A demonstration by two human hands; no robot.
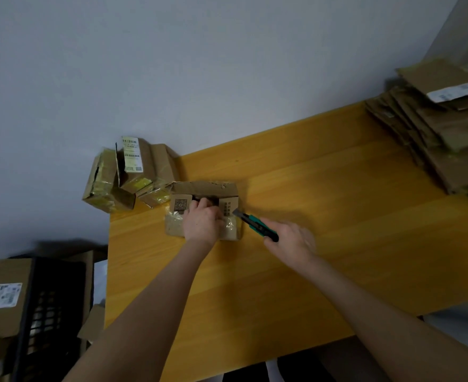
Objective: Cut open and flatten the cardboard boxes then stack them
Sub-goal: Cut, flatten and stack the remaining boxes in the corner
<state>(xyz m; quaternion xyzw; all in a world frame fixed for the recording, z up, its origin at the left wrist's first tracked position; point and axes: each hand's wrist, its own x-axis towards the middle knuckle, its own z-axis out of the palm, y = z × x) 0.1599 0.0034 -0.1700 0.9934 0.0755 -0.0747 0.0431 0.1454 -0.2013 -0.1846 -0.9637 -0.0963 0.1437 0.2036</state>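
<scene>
Plain pale grey wall point(172, 64). Yellow wooden table point(337, 202), far edge against it. Black lattice plastic crate point(42, 312) off the left edge. Light dim.

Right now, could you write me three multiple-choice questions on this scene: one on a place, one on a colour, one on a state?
1. Where does the stack of flattened cardboard lie? A. at the far right end of the table B. on the floor C. on a chair
2. What colour is the knife body? A. red B. green C. white
3. What does the left hand do? A. lies flat on the table B. grips the small box C. holds the knife
Answers: 1 A, it rests on the tabletop's right end. 2 B, green shows ahead of the right hand. 3 B, its fingers curl over the box.
</scene>
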